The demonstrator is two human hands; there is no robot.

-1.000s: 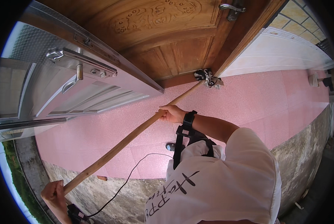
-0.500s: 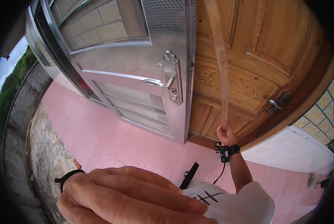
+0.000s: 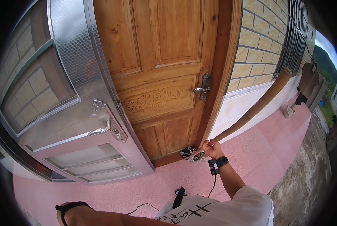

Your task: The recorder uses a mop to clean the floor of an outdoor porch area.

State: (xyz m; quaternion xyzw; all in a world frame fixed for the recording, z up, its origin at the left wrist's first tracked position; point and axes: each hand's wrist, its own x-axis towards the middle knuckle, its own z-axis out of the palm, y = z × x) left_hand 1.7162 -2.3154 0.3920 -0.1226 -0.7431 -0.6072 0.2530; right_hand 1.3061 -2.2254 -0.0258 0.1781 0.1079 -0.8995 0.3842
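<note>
My right hand [image 3: 213,149] is closed around a long, slightly bent wooden pole [image 3: 251,113] near its thin lower end. From my fist the pole slants up to the right, and its thick cut end points away from me. Its lower tip reaches over a black-and-white patterned cloth [image 3: 187,153] on the floor at the door's foot; I cannot tell whether they touch. A black device is strapped to my right wrist. At the lower left, part of my left hand [image 3: 83,217] or wrist shows with a black band; its fingers are hidden.
A brown wooden door [image 3: 157,83] with a metal handle [image 3: 203,88] stands closed ahead. To its left a metal-framed door [image 3: 72,132] stands swung out. A tiled wall [image 3: 251,45] with a barred window [image 3: 291,34] is on the right, above the pink floor [image 3: 236,160].
My view has swung right, so the doors sit further left. The pole has tipped from upright in view to slanting right. My left hand has dropped lower, its fingers out of sight.
</note>
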